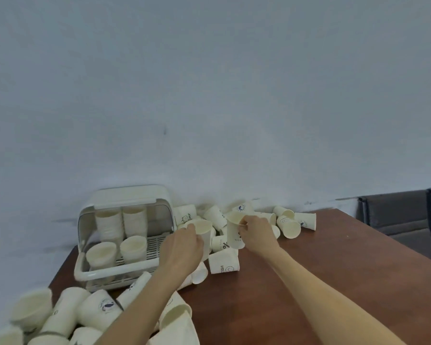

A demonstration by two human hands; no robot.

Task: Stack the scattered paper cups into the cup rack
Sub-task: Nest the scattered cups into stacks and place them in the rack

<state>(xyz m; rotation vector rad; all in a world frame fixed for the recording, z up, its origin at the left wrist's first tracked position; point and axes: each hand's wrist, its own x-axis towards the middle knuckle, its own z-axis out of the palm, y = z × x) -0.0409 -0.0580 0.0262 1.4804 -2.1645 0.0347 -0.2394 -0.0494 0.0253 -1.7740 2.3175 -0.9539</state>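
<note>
The white cup rack (85,270) stands on the left of the brown table, with two tall cup stacks at its back (121,224) and two short stacks in front (133,247). Just right of the rack, my left hand (183,247) grips an upright cream paper cup (204,231). My right hand (255,234) pinches the rim of another upright cup (234,235) beside it. Several loose cups lie scattered behind my hands (288,224) and piled at the near left (100,311).
A bare grey wall rises right behind the table. The brown table top (334,257) stretches to the right. A dark chair (403,215) sits beyond the table's far right corner. A cup marked HELLO (223,263) lies below my hands.
</note>
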